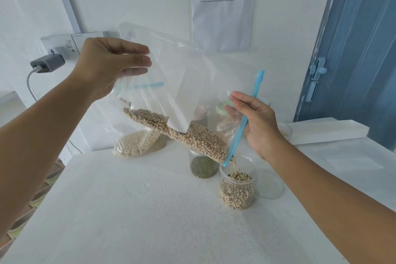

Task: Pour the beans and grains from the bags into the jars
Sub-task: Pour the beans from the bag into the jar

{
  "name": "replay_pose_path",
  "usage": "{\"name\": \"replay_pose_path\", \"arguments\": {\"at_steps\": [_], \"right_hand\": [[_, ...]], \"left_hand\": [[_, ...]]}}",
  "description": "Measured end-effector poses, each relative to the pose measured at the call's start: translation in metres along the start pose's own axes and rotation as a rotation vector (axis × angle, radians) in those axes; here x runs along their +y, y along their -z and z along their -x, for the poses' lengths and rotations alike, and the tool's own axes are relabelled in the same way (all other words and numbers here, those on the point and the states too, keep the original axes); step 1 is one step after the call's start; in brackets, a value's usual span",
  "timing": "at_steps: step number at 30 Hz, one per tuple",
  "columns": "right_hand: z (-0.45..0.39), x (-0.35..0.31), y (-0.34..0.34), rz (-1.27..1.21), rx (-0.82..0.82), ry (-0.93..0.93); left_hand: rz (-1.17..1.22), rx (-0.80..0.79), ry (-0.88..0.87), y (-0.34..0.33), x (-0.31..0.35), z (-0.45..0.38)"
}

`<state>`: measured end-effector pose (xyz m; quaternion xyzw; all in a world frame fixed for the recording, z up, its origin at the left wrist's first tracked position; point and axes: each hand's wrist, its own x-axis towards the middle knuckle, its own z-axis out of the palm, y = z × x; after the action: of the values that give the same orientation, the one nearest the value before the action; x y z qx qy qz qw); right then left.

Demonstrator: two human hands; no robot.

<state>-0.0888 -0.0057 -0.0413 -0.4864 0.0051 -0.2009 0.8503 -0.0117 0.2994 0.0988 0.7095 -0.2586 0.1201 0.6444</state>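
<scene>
The white, rough-surfaced table (150, 210) had a broad bare stretch in front of the jars; its left edge dropped away to a patterned floor, and at the back it met the white wall. Over it a clear zip bag (182, 92) was held tilted, its blue zip strip low at the right. The left hand (107, 66) pinched the raised bottom end of the bag, fingers curled over the plastic. The right hand (255, 122) gripped the bag by the blue strip, with the thumb in front; its fingers showed only dimly through the film. Pale black-eyed beans (192, 135) lay along the bag's lower fold and spilled from its corner into a round clear jar (237, 186), which was about half full. Just beside it stood an empty clear jar (270, 184), hard to make out, and behind it a jar of green beans (203, 165), its top hidden by the bag. A bag of pale grain (139, 143) lay at the back left.
</scene>
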Motion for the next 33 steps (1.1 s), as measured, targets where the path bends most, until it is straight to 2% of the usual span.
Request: {"name": "replay_pose_path", "arguments": {"at_steps": [33], "right_hand": [[0.004, 0.002, 0.010, -0.006, 0.004, -0.010]], "left_hand": [[-0.026, 0.003, -0.017, -0.012, 0.006, 0.002]]}}
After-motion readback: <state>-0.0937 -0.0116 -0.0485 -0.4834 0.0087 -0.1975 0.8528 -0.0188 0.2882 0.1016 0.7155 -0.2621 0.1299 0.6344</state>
